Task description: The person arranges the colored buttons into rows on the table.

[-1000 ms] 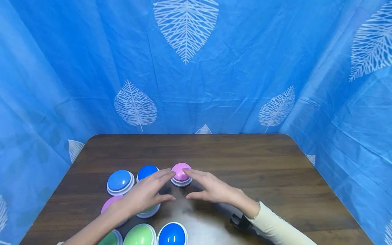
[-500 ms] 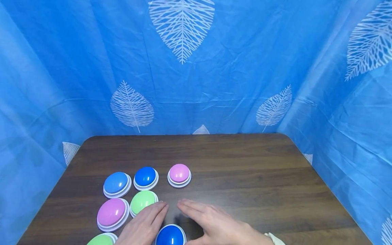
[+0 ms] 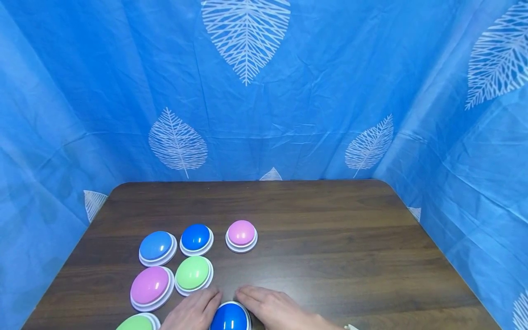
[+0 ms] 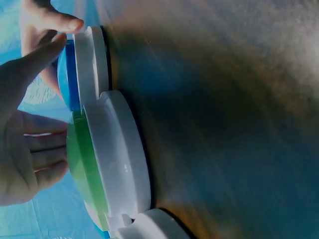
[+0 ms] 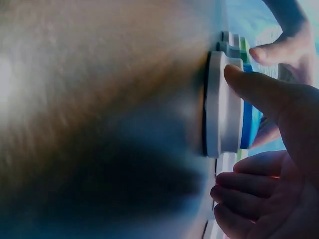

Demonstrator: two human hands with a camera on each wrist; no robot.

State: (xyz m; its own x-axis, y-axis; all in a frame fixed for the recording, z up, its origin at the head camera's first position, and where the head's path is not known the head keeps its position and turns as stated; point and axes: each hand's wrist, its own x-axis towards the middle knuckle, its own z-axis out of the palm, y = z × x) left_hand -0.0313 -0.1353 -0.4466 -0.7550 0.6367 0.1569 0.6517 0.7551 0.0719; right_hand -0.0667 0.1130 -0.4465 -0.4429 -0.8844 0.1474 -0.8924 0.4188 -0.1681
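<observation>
A blue dome-topped push button with a white base (image 3: 229, 317) lies at the bottom edge of the head view, between both hands. My left hand (image 3: 194, 311) is at its left side, fingers extended and held together; in the left wrist view its thumb (image 4: 47, 52) reaches the blue dome. A green push button (image 4: 87, 164) stands in front of those fingers in that view. My right hand (image 3: 274, 306) is at the blue button's right side, fingertips right at its rim. In the right wrist view the right thumb (image 5: 249, 82) overlaps the white base, with loosely bent fingers (image 5: 244, 184) below.
On the brown wooden table (image 3: 330, 229) stand a light blue button (image 3: 156, 246), a darker blue button (image 3: 195, 237), a small pink button (image 3: 241, 233), a larger pink button (image 3: 150, 285) and green buttons (image 3: 193, 272) (image 3: 136, 323). A blue leaf-print curtain (image 3: 264, 105) surrounds the table.
Both hands have come back from beside the small pink button toward the near edge. They have closed in on either side of the blue button, which looks unmoved since half a second ago.
</observation>
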